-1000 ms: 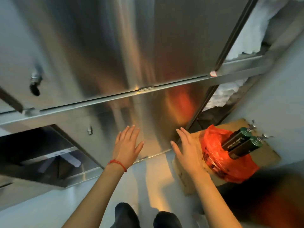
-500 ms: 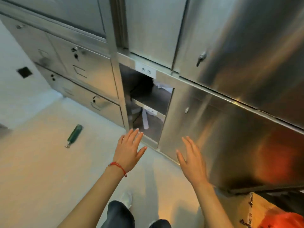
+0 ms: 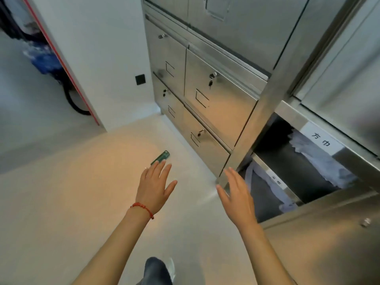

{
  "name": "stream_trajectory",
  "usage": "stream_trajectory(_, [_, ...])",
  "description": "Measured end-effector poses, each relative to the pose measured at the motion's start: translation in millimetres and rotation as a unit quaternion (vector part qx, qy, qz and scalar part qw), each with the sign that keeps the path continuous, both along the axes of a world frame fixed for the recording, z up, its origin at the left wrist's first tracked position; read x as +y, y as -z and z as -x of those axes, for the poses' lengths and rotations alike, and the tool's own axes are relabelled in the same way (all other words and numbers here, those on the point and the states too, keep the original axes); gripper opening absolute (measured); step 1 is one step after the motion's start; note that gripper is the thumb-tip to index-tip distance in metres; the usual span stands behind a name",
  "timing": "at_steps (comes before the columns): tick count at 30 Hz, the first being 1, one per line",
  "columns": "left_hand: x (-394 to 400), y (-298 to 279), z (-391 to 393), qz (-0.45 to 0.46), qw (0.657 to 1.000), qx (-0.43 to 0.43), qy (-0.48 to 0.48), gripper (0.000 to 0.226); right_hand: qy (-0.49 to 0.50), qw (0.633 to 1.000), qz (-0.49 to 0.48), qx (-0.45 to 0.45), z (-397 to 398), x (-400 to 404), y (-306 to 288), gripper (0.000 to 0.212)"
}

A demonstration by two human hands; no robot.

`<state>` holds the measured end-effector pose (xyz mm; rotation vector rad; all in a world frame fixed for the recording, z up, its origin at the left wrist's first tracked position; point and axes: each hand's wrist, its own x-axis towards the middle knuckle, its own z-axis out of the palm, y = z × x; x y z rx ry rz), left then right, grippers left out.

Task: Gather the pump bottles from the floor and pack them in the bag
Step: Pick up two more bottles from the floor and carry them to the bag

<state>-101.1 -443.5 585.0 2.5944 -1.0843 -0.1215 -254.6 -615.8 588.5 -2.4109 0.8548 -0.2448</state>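
Pump bottle (image 3: pixel 160 157), green, is seen in the head view lying flat on the pale floor (image 3: pixel 61 202), left of the steel cabinet (image 3: pixel 205 112). Its long axis runs from near-left to far-right. The left hand (image 3: pixel 154 187) is held open, fingers spread, nothing gripped; its fingertips overlap the bottle's near end, and contact cannot be told. The right hand (image 3: pixel 236 196) is likewise open and empty, farther right beside the cabinet. The left hand is judged nearer. The bag is not shown.

Green bottle (image 3: pixel 161 157), red wristband (image 3: pixel 142 207)
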Motion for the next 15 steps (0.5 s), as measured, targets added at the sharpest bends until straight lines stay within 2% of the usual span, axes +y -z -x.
stream_trajectory(3, [6,0,-43,0.000,1.000,0.005,-0.023,0.051,-0.030,1.000,0.009,-0.002,-48,-4,4,0.055])
stream_trajectory(10, [-12,10,-118,-0.004,0.996,0.031,-0.079,0.068,-0.080,0.997,0.013,-0.003,-137,-39,16,0.054])
stream_trajectory(15, [-45,30,-176,0.000,0.989,0.045,-0.137,0.066,-0.143,0.990,0.014,0.004,-219,-90,30,0.054])
